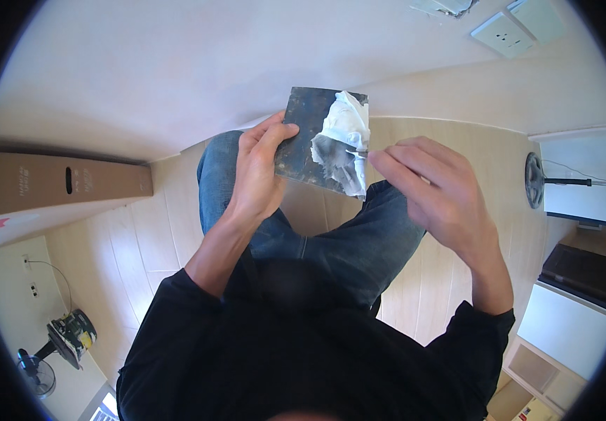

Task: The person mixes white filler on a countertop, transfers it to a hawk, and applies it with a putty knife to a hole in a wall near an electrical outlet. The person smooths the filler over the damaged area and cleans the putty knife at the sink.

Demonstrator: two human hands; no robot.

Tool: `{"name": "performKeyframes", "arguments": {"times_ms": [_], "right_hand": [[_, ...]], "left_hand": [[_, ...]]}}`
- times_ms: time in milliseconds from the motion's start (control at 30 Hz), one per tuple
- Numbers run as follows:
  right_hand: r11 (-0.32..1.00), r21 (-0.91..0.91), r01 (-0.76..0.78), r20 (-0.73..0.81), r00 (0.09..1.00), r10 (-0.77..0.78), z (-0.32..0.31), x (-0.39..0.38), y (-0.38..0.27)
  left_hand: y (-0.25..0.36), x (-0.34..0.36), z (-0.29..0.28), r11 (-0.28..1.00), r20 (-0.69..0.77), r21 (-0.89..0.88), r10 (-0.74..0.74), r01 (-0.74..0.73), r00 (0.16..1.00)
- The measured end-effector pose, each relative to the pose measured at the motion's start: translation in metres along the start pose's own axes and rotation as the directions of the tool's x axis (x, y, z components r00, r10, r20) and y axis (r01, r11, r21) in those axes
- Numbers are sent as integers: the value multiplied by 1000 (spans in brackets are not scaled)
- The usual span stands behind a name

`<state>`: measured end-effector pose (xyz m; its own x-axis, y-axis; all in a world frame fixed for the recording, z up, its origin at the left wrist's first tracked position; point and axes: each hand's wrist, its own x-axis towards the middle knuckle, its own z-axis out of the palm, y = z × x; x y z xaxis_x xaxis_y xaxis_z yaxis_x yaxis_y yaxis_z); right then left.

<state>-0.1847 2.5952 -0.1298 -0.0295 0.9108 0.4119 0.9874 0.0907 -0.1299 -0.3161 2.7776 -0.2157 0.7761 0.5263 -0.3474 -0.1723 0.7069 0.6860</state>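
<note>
by a pale wall, the left hand pinches a dark rectangular board by its left edge; the right hand pinches a slim grey tool at creamy white paste along its right; best brace the board.

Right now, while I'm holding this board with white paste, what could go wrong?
Paste sits at the edge of the board, so some might drop onto your jeans or the floor. Your left hand grips only the opposite side, so the board could tip. Your right hand is close to the paste and might get smeared.
</note>
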Motion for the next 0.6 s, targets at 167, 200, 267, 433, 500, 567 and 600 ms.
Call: {"name": "performKeyframes", "arguments": {"times_ms": [167, 200, 267, 433, 500, 567, 600], "right_hand": [[988, 111, -110, 64, 993, 103, 4, 4, 0], [983, 132, -126, 71, 991, 117, 3, 4, -1], [975, 163, -151, 88, 986, 138, 1, 4, -3], [966, 182, -184, 127, 978, 163, -2, 5, -6], [953, 209, -219, 155, 970, 189, -1, 6, -7], [943, 229, -242, 171, 964, 206, 1, 7, -8], [939, 237, -250, 176, 961, 211, 3, 7, -8]], "left_hand": [[-9, 3, -5, 999, -6, -34, -40, 39, 999], [-11, 4, -6, 998, -13, -42, -52, 51, 999], [-13, 6, -7, 998, -12, -44, -55, 55, 998], [-22, 11, -16, 993, 0, -19, -118, 118, 993], [-26, 13, -21, 991, -5, -8, -137, 137, 991], [-28, 15, -26, 987, 43, 23, -163, 162, 986], [-29, 16, -28, 984, 66, 39, -175, 173, 982]]}}
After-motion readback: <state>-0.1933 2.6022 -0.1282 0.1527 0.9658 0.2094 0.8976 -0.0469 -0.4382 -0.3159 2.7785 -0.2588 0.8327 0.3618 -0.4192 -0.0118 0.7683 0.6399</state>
